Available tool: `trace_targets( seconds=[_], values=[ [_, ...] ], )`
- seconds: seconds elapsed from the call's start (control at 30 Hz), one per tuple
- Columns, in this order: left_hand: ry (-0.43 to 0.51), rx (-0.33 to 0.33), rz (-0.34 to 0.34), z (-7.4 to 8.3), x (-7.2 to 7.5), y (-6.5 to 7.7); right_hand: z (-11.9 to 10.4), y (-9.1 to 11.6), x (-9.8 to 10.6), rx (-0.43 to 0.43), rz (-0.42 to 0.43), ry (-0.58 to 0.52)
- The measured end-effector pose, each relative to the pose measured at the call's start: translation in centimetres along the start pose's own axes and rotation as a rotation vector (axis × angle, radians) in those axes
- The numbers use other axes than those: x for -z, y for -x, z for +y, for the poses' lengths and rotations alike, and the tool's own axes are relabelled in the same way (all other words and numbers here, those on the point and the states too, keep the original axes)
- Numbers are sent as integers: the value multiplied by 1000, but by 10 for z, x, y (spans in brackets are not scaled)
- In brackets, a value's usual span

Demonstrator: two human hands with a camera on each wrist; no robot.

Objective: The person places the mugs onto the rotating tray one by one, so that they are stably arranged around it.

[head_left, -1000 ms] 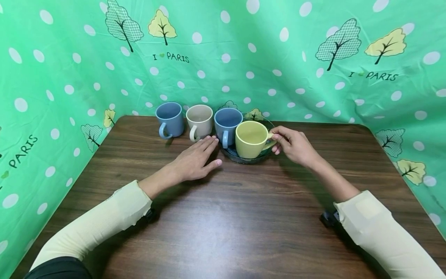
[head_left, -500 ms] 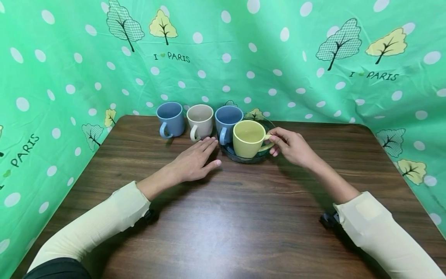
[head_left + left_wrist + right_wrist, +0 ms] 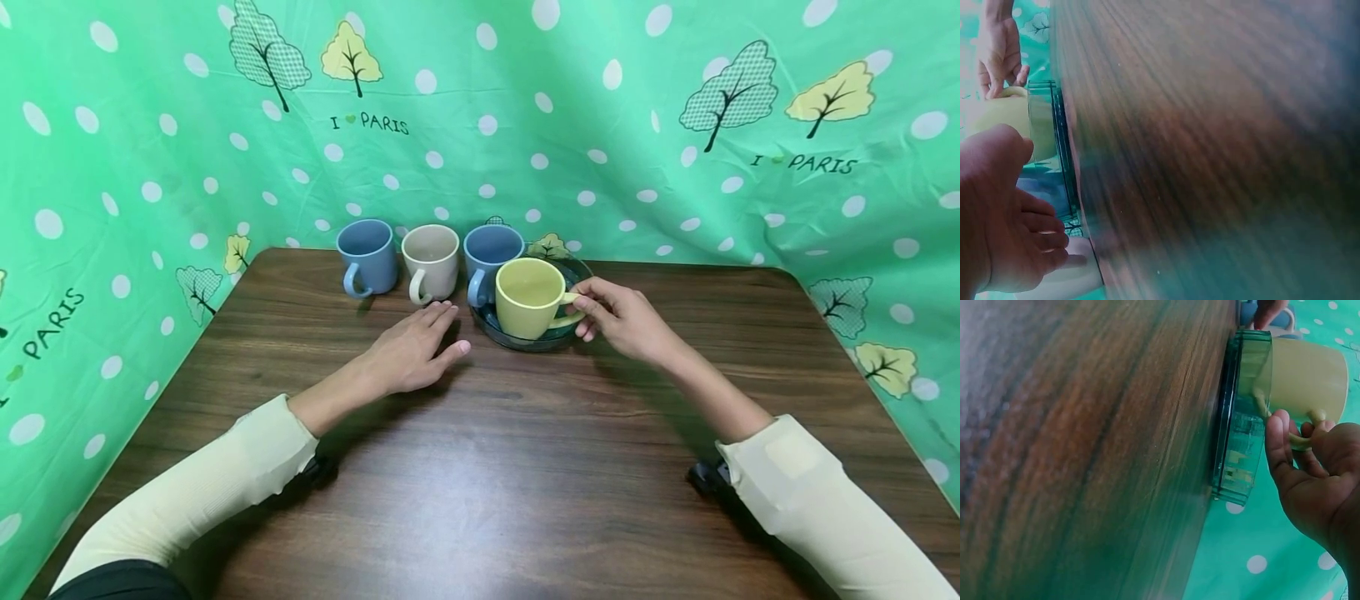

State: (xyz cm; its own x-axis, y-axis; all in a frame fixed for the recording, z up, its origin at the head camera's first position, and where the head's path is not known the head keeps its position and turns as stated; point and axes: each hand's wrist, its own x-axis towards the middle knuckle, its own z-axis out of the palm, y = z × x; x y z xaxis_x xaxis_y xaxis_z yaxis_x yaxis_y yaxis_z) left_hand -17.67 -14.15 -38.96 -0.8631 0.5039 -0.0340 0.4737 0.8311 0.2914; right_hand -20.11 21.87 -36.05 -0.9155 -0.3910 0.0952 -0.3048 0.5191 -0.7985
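Pinching the handle (image 3: 567, 321), the right grip (image 3: 624, 319) holds the yellow mug (image 3: 528, 302) inside the glass bowl (image 3: 542, 342) leftward, apparently positioning it; next probably calls for steady release. The left grip (image 3: 405, 352) lies spread.

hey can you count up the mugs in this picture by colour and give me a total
Blue: 2 (the leftmost blue mug and the blue mug behind the yellow one)
Pale grey: 1 (the pale grey mug)
Yellow: 1 (the yellow mug)
Total: 4 mugs
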Motion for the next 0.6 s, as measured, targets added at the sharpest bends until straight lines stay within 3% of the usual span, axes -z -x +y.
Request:
trace_targets(
  seconds=[0.13,0.3,0.43,0.6],
  values=[
    [20,43,10,-2,0,2,-1,2,-1,-4,-5,0],
    [72,64,70,-3,1,5,4,4,3,-7,-28,25],
    [90,45,124,-3,2,9,9,7,10,-6,-18,71],
    [75,-14,149,-1,5,13,14,7,21,6,55,182]
  ],
)
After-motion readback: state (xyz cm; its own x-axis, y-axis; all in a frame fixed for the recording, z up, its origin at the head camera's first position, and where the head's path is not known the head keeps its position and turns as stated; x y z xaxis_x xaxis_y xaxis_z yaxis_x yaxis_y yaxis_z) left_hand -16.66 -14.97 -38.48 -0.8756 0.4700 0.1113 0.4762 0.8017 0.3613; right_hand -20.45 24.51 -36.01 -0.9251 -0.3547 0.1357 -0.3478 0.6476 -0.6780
